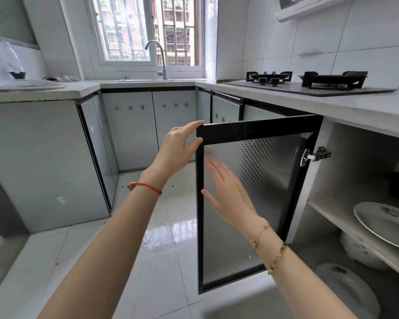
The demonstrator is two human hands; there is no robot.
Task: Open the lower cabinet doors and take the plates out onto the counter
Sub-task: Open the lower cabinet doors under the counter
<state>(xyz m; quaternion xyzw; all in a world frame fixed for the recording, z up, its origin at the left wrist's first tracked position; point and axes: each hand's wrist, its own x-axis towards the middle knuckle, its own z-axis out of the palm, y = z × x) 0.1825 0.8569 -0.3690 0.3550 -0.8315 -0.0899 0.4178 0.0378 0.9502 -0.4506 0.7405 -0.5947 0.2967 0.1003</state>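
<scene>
Door [258, 130] open, left hand [177, 146] pinching its top corner, right hand [228, 192] flat, fingers [217, 168] straight; swing it gently, sparing the hinge [313, 155].

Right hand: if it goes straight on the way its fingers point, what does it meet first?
Probably the frosted panel of the open cabinet door, near its upper-left corner, which the left hand grips. The right hand may be touching the panel now; depth is unclear.
</scene>
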